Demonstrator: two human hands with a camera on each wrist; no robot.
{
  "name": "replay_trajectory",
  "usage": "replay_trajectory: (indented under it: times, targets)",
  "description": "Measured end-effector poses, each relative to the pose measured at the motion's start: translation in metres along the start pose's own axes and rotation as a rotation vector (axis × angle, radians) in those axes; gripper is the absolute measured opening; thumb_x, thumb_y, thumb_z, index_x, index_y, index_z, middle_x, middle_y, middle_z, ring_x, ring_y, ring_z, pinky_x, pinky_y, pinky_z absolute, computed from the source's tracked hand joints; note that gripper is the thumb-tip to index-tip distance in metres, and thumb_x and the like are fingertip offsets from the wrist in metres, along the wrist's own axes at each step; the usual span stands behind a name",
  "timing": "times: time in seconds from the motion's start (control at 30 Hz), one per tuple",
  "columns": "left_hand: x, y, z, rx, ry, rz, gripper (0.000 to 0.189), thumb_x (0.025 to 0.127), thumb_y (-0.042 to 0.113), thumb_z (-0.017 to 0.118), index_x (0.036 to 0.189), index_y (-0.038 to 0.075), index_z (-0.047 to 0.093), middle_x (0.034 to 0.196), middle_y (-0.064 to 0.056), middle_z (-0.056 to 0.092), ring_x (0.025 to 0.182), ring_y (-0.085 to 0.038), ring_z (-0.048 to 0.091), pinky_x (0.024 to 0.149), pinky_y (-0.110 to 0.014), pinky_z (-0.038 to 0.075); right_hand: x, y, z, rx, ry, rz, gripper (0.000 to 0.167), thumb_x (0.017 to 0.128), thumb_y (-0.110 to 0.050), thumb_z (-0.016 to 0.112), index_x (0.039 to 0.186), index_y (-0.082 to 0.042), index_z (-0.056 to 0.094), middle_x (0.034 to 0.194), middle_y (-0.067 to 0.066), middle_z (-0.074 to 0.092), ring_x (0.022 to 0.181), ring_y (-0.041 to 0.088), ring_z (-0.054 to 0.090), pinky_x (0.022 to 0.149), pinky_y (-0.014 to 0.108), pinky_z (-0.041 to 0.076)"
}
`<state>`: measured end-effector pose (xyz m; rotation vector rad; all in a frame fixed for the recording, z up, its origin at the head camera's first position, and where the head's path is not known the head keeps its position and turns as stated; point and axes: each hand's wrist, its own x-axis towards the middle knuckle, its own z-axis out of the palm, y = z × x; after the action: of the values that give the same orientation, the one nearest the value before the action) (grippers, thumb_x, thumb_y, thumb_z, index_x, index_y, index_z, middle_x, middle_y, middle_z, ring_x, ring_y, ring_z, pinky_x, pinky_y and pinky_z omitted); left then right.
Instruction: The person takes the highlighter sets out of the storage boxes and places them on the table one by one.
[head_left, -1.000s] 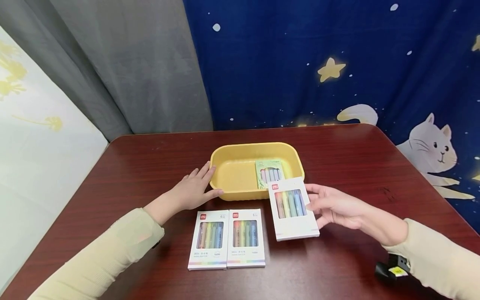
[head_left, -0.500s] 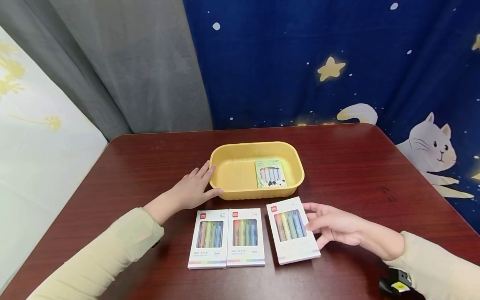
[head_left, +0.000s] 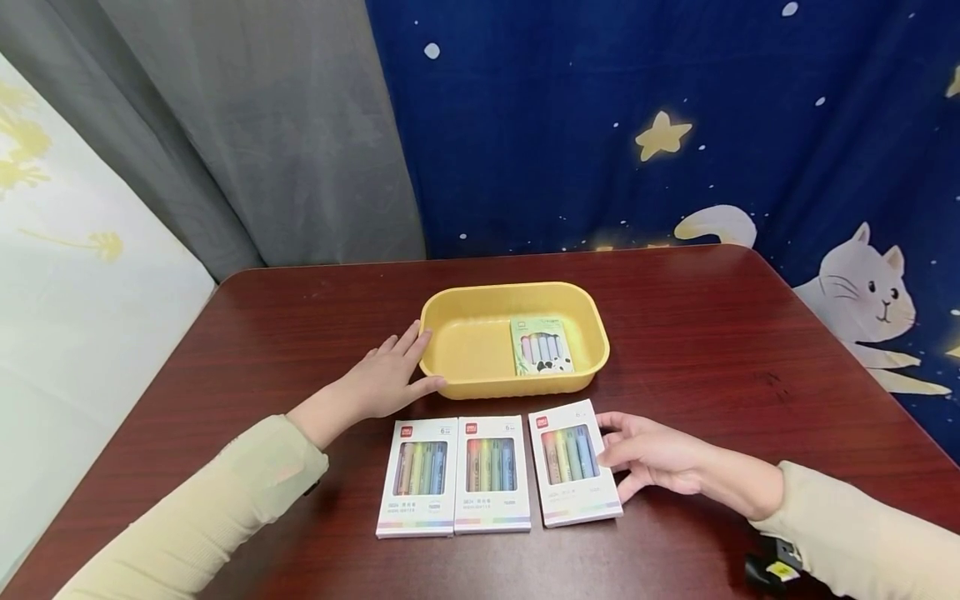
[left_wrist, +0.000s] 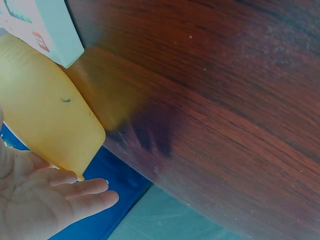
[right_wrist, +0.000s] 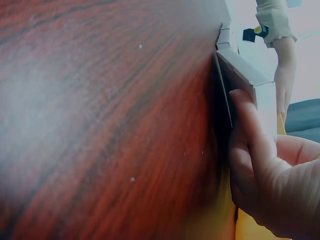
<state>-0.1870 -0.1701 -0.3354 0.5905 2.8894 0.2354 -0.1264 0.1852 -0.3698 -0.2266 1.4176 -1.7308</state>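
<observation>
My right hand [head_left: 656, 457] pinches the right edge of a white highlighter box [head_left: 573, 462], thumb on its front. Pastel highlighters show through its window, and the box is turned slightly askew. In the right wrist view, fingers [right_wrist: 250, 120] reach beneath the box, with a dark gap between it and the table. Left of it, two matching highlighter boxes, one [head_left: 417, 479] and another [head_left: 492, 475], lie side by side. My left hand [head_left: 382, 379] rests against the left end of a yellow basket [head_left: 517, 389], fingers extended and thumb at the front rim.
Inside the basket's right half lies a green box [head_left: 542, 346] with a panda picture and colored pens. The dark red wooden table [head_left: 315, 300] has rounded far corners. Behind it hang a grey curtain [head_left: 262, 125] and a blue starry curtain [head_left: 540, 125].
My right hand has brought the highlighter box from over the basket's front edge toward me, then left, beside the other two. My left hand has stayed put.
</observation>
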Motion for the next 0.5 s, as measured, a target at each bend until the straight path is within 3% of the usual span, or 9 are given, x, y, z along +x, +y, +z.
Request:
replay_trajectory:
  times: [0.33,0.5]
  targets:
    - [0.0006,-0.0003,0.0003,0.001,-0.002,0.006,0.085,0.089,0.061,0.039,0.147,0.005,0.013,0.152,-0.017,0.008,0.132,-0.047,0.023,0.103,-0.057,0.025,0.0026,0.0049,0.0014,-0.023,0.041,0.007,0.057,0.086,0.004,0.050,0.129,0.013,0.014,0.102,0.015,0.061,0.092,0.027,0.063,0.075,0.050,0.051]
    - [0.0005,-0.0003,0.0001,0.005,0.002,0.010,0.084,0.089,0.060,0.040,0.147,0.004,0.014,0.152,-0.018,0.008,0.131,-0.048,0.024,0.103,-0.057,0.025,0.0039,0.0044,0.0046,-0.085,0.080,0.012,0.058,0.085,0.002,0.051,0.129,0.013,0.016,0.098,0.015,0.060,0.089,0.026,0.063,0.073,0.049,0.052]
